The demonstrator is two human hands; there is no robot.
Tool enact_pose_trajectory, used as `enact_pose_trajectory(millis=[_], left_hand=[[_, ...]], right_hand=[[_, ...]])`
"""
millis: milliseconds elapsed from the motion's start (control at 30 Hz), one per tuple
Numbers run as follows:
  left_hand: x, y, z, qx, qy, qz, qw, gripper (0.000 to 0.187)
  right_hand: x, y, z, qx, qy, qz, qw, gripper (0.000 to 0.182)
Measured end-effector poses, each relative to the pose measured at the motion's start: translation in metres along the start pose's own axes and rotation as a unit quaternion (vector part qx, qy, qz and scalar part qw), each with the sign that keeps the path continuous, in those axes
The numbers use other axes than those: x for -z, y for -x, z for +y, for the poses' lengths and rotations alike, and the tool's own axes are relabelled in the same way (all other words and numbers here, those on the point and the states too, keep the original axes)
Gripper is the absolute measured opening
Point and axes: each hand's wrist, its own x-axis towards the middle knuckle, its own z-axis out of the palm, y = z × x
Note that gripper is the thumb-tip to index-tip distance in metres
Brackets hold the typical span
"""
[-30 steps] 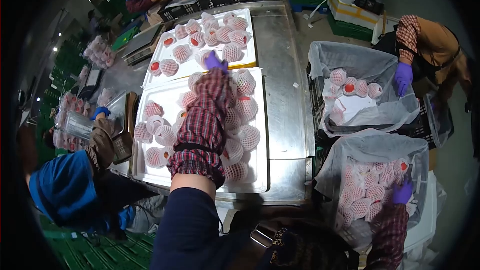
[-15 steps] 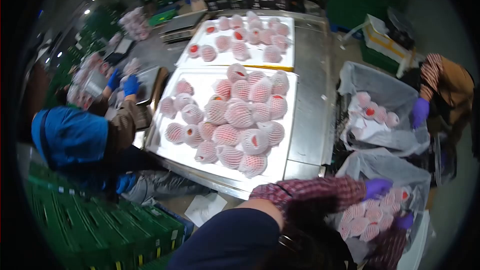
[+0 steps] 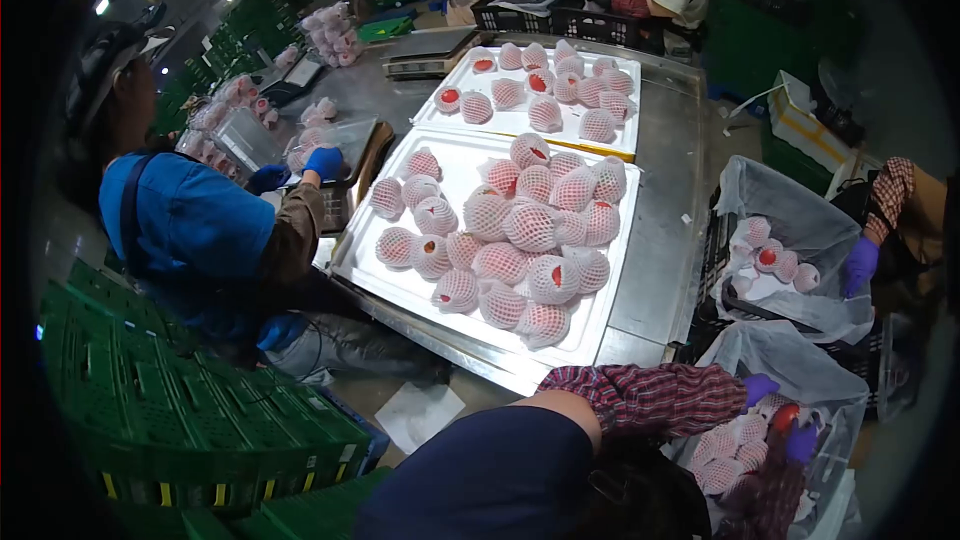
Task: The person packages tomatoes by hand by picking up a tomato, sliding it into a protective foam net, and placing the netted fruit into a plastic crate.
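Note:
My left hand (image 3: pixel 760 389), in a purple glove and plaid sleeve, is closed at the upper part of the lined crate (image 3: pixel 845 392) at lower right; what it grips is too small to tell, with white foam netting beside it. Just below, my right hand (image 3: pixel 802 440), also purple-gloved, is closed against a bare red fruit (image 3: pixel 786 417). Fruits in pinkish foam nets (image 3: pixel 722 457) lie in the crate under and beside my hands. Part of my right forearm crosses over them.
Several netted fruits (image 3: pixel 530 225) lie on a white tray (image 3: pixel 400 297) on the metal table (image 3: pixel 655 240); a second tray (image 3: pixel 425 118) stands behind. A person in blue (image 3: pixel 190 210) works at left. A co-worker's purple-gloved hand (image 3: pixel 861 266) is at another lined crate (image 3: pixel 735 180).
The view has shifted, so the trays appear further right. My hands are closer together, and a bare red fruit now shows between them. The person in blue has moved their hands near the scale.

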Motion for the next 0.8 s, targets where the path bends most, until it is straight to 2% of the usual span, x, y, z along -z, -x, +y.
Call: enact_pose_trajectory(millis=[67,100,133,200,233,300,333,433,467,500,533,567,600,633,667,700,767,800], left_hand=[[0.004,-0.003,0.004,0.049,0.01,-0.013,0.999,0.059],[0.004,-0.002,0.004,0.061,0.016,-0.012,0.998,0.058],[0.004,0.0,0.006,0.074,0.021,-0.011,0.997,0.056],[0.005,0.008,0.01,0.073,0.036,0.006,0.997,0.054],[0.008,0.005,0.012,0.026,0.017,0.008,0.999,0.053],[0.01,0.008,0.014,0.005,0.036,-0.004,0.999,0.055],[0.01,0.01,0.016,0.001,0.06,-0.019,0.998,0.055],[0.008,0.026,0.024,-0.002,0.182,-0.1,0.978,0.058],[0.005,0.034,0.026,0.005,0.228,-0.134,0.964,0.059],[0.002,0.042,0.028,0.016,0.272,-0.166,0.948,0.06],[0.001,0.051,0.031,0.024,0.305,-0.189,0.933,0.061],[0.0,0.059,0.033,0.038,0.319,-0.198,0.926,0.062],[-0.006,0.053,0.026,0.028,0.405,-0.229,0.885,0.056],[-0.003,0.088,0.058,0.009,0.373,-0.248,0.894,0.051],[-0.003,0.079,0.055,0.06,0.39,-0.157,0.906,0.053],[-0.004,0.091,0.063,0.049,0.36,-0.173,0.915,0.051],[-0.004,0.105,0.076,0.029,0.323,-0.191,0.926,0.049],[-0.006,0.105,0.076,0.023,0.318,-0.189,0.929,0.047]], right_hand=[[-0.05,-0.019,0.031,0.088,-0.037,-0.028,0.995,0.069],[-0.014,0.005,-0.03,0.025,0.058,-0.101,0.993,0.072],[0.005,0.024,-0.068,-0.006,0.097,-0.101,0.99,0.074],[0.013,0.036,-0.078,-0.048,0.044,-0.062,0.996,0.074],[0.01,0.032,-0.073,-0.025,0.011,-0.051,0.998,0.075],[0.0,0.029,-0.052,0.019,-0.049,-0.039,0.998,0.076],[-0.011,0.016,-0.041,0.014,-0.168,-0.052,0.984,0.074],[-0.01,0.009,-0.031,0.021,-0.454,-0.067,0.888,0.069],[0.047,0.03,-0.1,0.045,-0.509,-0.056,0.858,0.067],[0.111,0.06,-0.162,-0.009,-0.537,-0.113,0.836,0.067],[0.117,0.071,-0.18,0.017,-0.614,-0.103,0.782,0.071],[0.124,0.081,-0.193,0.045,-0.6,-0.063,0.796,0.076],[0.134,0.091,-0.209,0.038,-0.598,-0.055,0.799,0.078],[0.114,0.087,-0.194,0.074,-0.499,0.008,0.863,0.077],[0.122,0.091,-0.198,0.054,-0.517,0.009,0.854,0.074],[0.125,0.088,-0.188,-0.004,-0.523,-0.02,0.852,0.064],[0.118,0.082,-0.173,-0.012,-0.625,-0.006,0.78,0.039],[0.119,0.082,-0.167,-0.034,-0.627,0.006,0.779,0.033]])
